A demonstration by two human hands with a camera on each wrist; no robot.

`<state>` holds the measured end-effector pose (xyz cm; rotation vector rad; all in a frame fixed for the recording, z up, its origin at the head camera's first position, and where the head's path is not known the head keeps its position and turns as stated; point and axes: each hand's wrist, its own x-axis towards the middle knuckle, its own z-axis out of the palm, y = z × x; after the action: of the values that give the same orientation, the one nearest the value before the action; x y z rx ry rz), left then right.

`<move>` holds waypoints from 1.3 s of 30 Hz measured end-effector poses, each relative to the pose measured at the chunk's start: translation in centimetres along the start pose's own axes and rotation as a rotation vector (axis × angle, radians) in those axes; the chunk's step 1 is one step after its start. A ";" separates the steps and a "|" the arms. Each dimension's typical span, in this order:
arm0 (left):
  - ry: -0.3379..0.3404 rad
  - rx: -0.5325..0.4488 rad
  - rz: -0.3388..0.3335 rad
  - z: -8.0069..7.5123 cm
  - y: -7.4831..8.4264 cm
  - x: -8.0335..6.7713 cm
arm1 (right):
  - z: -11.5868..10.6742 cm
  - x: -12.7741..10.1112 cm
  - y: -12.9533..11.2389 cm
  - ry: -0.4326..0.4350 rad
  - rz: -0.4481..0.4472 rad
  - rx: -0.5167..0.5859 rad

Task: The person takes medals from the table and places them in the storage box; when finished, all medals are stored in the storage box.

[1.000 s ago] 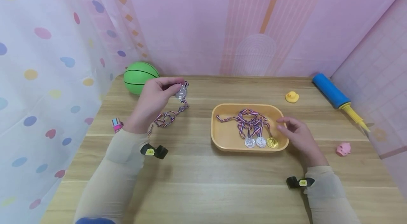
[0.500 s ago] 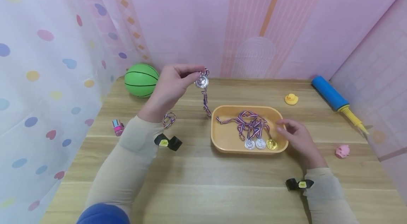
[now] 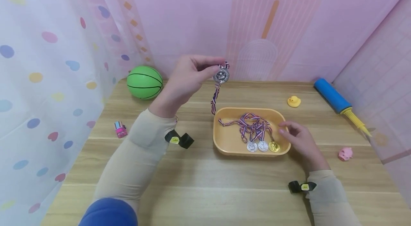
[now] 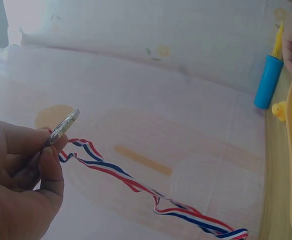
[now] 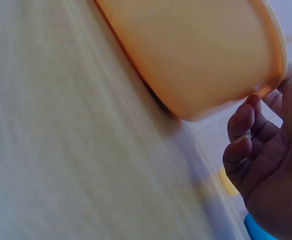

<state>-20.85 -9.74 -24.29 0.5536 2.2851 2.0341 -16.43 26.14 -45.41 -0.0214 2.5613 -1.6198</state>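
Observation:
My left hand [image 3: 187, 80] pinches a silver medal [image 3: 221, 75] by its top edge between thumb and fingers, raised above the table behind the tray. Its striped ribbon [image 4: 131, 180], in red, white and blue, dangles below. On the right, my right hand [image 3: 302, 140] grips the end rim of an orange-yellow plastic tray [image 3: 221, 138], the thumb over the rim and curled fingers outside. Inside lie two silver medals [image 3: 263, 146] and a gold medal [image 3: 274, 146] side by side along the near wall, their ribbons [image 3: 253, 124] tangled behind them.
A green ball [image 3: 145, 82] stands at the back left, with a small pink toy [image 3: 120, 129] nearer. To the right are a yellow rubber duck [image 3: 293, 101], a blue and yellow hand pump [image 3: 334, 96] and a pink pig toy [image 3: 345, 154]. Curtains hang behind the table.
My left hand has carried the silver medal rightward and upward towards the tray, its ribbon lifting off the table and trailing along. My right hand keeps its place on the tray rim.

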 end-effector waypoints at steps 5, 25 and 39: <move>-0.054 -0.042 0.090 1.3 1.5 0.2 | 0.0 0.0 0.2 0.011 -0.025 -0.012; -0.149 -0.096 0.150 5.0 0.7 2.2 | 0.3 0.3 0.0 0.009 -0.052 -0.012; -0.317 0.276 -0.238 6.5 -11.4 1.2 | 0.5 0.2 -0.1 -0.003 -0.071 0.018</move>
<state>-22.97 -4.08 -35.97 0.5389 2.3159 1.4234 -16.61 25.63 -45.57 -0.1138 2.5714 -1.6656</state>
